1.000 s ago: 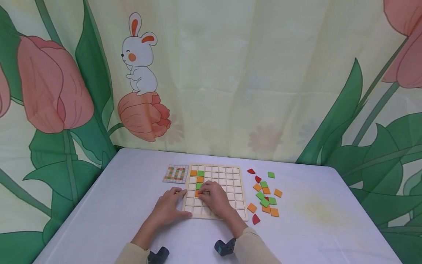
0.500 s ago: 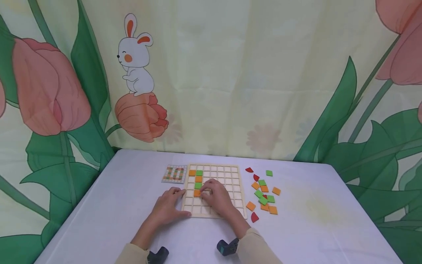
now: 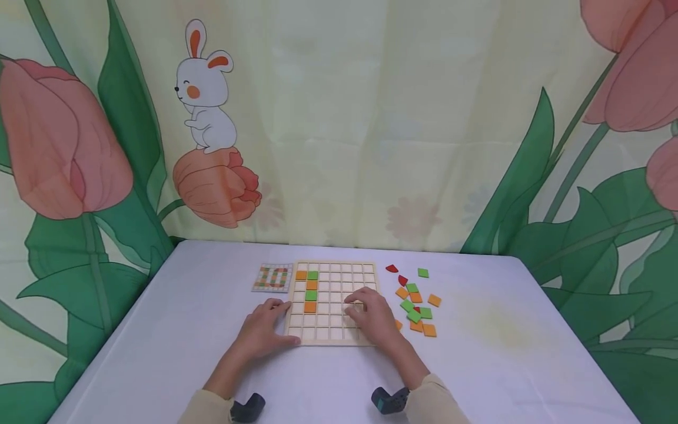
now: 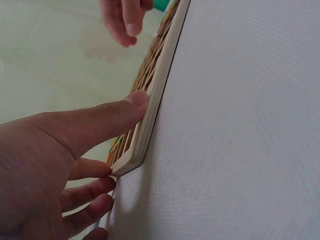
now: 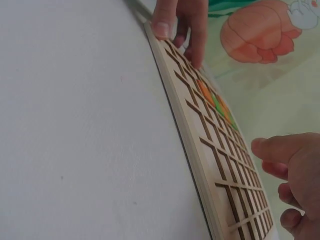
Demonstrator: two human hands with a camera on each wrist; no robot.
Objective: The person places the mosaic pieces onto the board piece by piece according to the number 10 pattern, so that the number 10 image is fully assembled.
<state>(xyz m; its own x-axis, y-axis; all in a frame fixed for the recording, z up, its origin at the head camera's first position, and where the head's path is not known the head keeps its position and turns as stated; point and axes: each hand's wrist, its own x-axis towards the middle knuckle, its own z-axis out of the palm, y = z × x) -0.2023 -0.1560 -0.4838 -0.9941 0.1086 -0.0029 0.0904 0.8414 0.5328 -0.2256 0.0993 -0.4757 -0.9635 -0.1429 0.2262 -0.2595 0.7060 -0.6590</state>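
A square wooden grid board [image 3: 331, 321] lies on the table. On its left side sit an orange tile [image 3: 301, 275] and, beside that, a column of alternating green and orange tiles, with an orange tile [image 3: 310, 307] lowest. My left hand [image 3: 263, 328] holds the board at its near left corner. Its thumb [image 4: 136, 99] is on the front edge, the other fingers along the left side. My right hand [image 3: 375, 315] hovers over the right part of the grid, thumb and fingers apart, nothing between them.
Right of the board lie several loose pieces: green squares such as a green tile [image 3: 423, 272], orange squares such as an orange tile [image 3: 434, 300], and red quarter-rounds such as a red piece [image 3: 392, 268]. A printed pattern card [image 3: 272, 278] lies at the board's left.
My right hand has left the lowest orange tile and moved right across the board. My left hand stays at the corner. The head view has turned slightly to the right.
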